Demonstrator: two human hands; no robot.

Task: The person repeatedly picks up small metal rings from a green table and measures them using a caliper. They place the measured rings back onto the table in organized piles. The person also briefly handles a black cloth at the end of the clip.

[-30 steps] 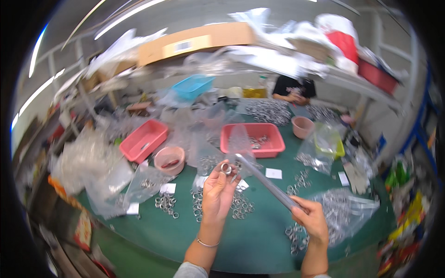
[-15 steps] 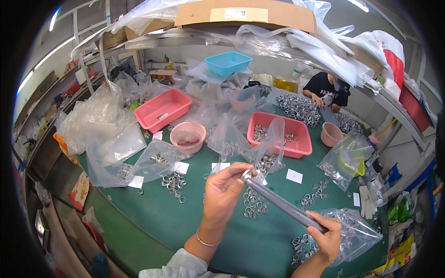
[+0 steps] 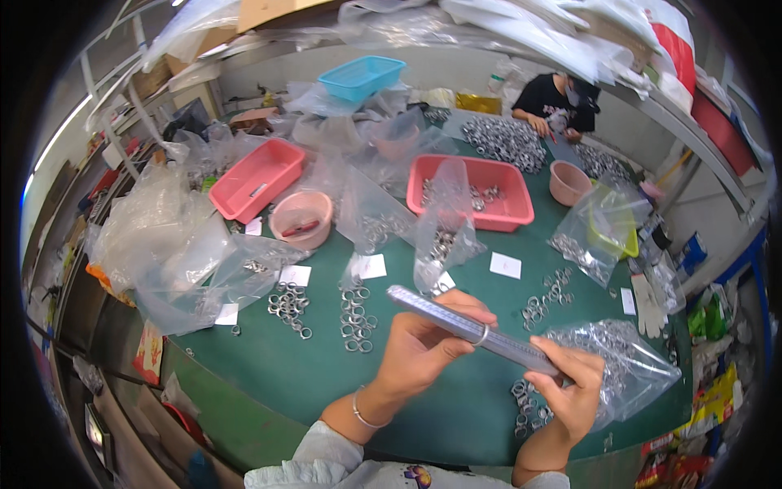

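My right hand (image 3: 573, 385) is closed round the lower right end of a grey metal ring mandrel (image 3: 430, 309) with fine markings along it. The mandrel slants up to the left over the table. A silver ring (image 3: 483, 335) sits around the mandrel, partway along its length. Thumb and fingers of my left hand (image 3: 417, 349) pinch this ring, and the mandrel's far tip sticks out past that hand. Beneath and beside my right hand lie loose rings (image 3: 521, 407) and a clear plastic bag (image 3: 623, 371) full of rings.
Groups of rings (image 3: 357, 319) lie on the green table (image 3: 269, 383) near white paper slips (image 3: 506, 266). Behind them stand pink trays (image 3: 511, 213), a pink bowl (image 3: 303, 240) and clear bags. A co-worker (image 3: 554, 106) sits at the far right by a ring heap (image 3: 505, 145).
The ring has gone from the mandrel's upper left tip to partway down, with my left hand following. The mandrel lies at a flatter slant. The whole view has shifted a little.
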